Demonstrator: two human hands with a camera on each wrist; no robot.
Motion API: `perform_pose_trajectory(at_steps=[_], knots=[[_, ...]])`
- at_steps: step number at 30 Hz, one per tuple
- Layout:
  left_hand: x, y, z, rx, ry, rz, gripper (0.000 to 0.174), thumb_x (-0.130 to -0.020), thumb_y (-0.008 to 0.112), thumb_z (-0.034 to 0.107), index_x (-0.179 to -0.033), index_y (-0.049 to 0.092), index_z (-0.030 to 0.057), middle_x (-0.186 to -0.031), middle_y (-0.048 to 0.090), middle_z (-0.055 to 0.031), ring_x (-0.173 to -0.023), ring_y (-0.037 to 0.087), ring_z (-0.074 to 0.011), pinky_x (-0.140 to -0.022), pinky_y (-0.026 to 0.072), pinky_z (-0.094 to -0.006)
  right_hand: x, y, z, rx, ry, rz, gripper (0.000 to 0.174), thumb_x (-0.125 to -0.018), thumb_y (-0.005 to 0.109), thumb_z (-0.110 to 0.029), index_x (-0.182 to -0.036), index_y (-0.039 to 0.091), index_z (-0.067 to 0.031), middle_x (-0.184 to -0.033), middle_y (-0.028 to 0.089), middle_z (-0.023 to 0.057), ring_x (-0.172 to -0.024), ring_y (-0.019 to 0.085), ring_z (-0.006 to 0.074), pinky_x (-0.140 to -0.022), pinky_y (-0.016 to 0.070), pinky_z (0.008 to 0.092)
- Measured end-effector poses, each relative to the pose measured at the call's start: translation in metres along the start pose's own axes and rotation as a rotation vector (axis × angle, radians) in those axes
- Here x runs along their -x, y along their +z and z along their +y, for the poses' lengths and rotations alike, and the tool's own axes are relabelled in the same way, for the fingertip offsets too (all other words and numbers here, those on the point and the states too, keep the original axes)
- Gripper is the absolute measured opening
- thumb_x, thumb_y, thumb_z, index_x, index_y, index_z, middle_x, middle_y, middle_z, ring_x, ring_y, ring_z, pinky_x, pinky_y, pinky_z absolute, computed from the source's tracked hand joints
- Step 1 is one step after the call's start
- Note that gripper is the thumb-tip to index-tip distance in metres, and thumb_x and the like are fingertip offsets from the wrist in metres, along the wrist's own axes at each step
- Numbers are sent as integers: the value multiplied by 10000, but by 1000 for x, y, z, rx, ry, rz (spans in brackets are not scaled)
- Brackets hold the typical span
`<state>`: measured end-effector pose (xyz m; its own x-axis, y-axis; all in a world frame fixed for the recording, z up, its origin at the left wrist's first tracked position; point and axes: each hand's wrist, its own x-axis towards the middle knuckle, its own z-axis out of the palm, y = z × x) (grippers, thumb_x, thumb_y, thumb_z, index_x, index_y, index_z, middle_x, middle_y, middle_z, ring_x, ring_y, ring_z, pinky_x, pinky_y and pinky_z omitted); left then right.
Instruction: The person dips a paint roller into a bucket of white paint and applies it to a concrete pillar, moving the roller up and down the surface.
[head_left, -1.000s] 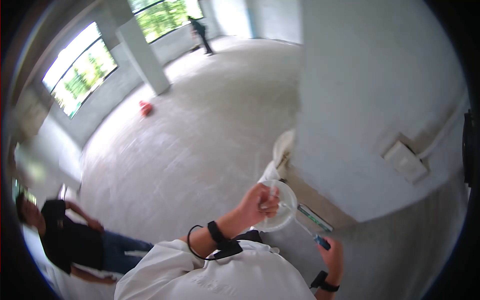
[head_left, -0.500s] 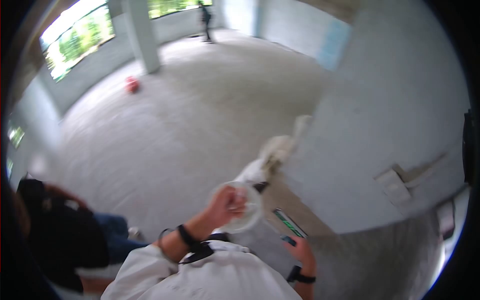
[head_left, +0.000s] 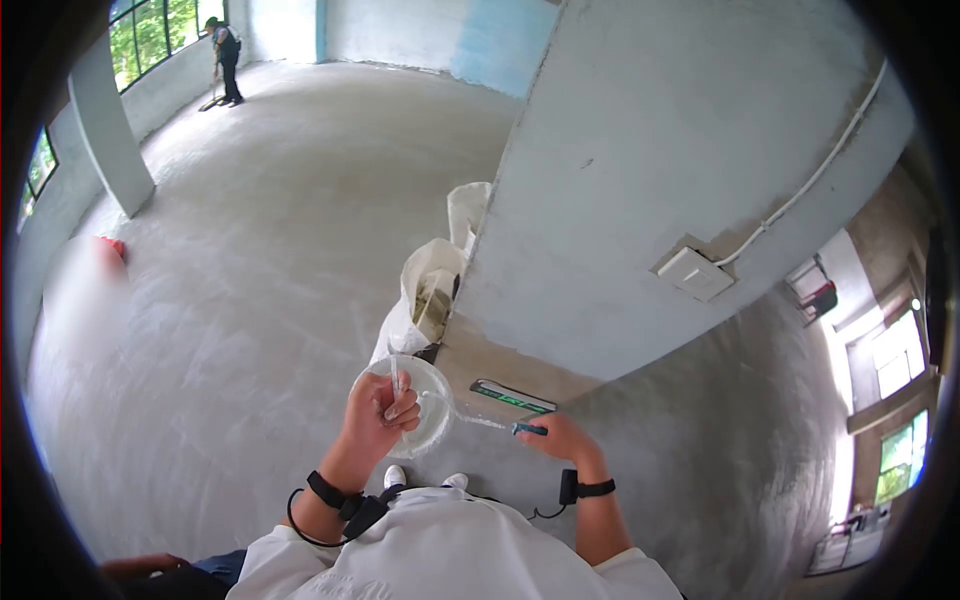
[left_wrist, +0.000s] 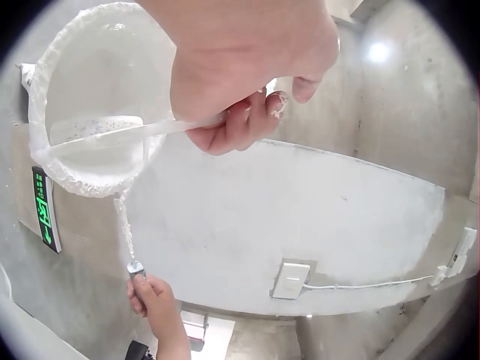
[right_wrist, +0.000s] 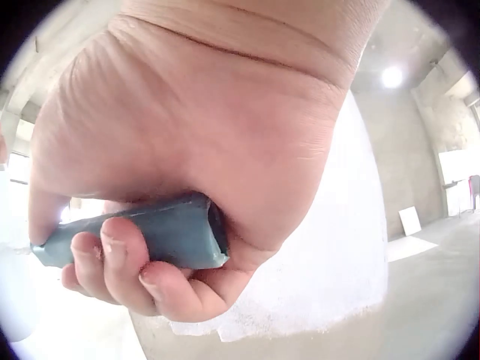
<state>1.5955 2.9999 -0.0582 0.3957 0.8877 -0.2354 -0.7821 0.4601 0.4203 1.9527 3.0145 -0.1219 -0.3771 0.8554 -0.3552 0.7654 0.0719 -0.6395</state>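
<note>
My left hand (head_left: 375,415) grips the handle (left_wrist: 150,129) of a round whitish bucket (head_left: 436,385), which hangs from it with white residue round its rim. The fingers are curled round that handle in the left wrist view. My right hand (head_left: 565,438) holds a tool by its blue-green handle (right_wrist: 169,232), fingers wrapped round it. The tool's whitish shaft (left_wrist: 126,225) reaches to the bucket's rim; its far end is hard to make out. Pale matter sticks to several fingers of my left hand.
White sacks (head_left: 408,310) stand by the wall corner ahead. A green-lit sign (head_left: 513,396) is low on the wall (head_left: 640,180), below a white switch box (head_left: 696,274). Someone with a long-handled tool stands far left; another person's arm and legs show at lower left.
The view has swung right, and the wall fills more of it. The person at left has mostly slipped out of the frame. Both hands keep their holds, with the bucket still beside the tool.
</note>
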Motion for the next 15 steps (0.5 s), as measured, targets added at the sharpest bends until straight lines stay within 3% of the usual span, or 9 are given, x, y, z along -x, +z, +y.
perform_pose_trajectory(at_steps=[6, 8, 11, 15], knots=[[11, 4, 11, -29, -69, -61, 213, -868, 430, 306, -842, 517, 113, -521, 325, 43, -475, 271, -90, -505, 245, -270, 11, -16, -28, 115, 30, 51, 416, -880, 679, -405, -777, 626, -6, -633, 546, 176, -561, 468, 269, -564, 411, 383], [11, 4, 13, -14, -101, -96, 213, -866, 434, 308, -848, 516, 113, -527, 323, 41, -477, 270, -93, -506, 241, -271, 15, -26, -34, 184, -37, -10, 493, -873, 644, -514, -821, 671, -24, -687, 603, 192, -612, 535, 364, -589, 441, 422], [12, 10, 13, -3, -154, -132, 213, -862, 440, 310, -861, 515, 111, -538, 321, 40, -484, 267, -96, -507, 235, -274, 23, -34, -32, 332, -92, -23, 474, -882, 639, -512, -818, 674, -43, -679, 600, 186, -625, 540, 377, -586, 441, 429], [3, 14, 8, -7, -216, -173, 213, -857, 450, 311, -880, 520, 112, -555, 323, 39, -498, 260, -98, -518, 233, -277, 46, -20, -14, 364, 4, -2, 418, -888, 668, -425, -759, 625, -29, -629, 556, 161, -539, 476, 305, -545, 413, 388]])
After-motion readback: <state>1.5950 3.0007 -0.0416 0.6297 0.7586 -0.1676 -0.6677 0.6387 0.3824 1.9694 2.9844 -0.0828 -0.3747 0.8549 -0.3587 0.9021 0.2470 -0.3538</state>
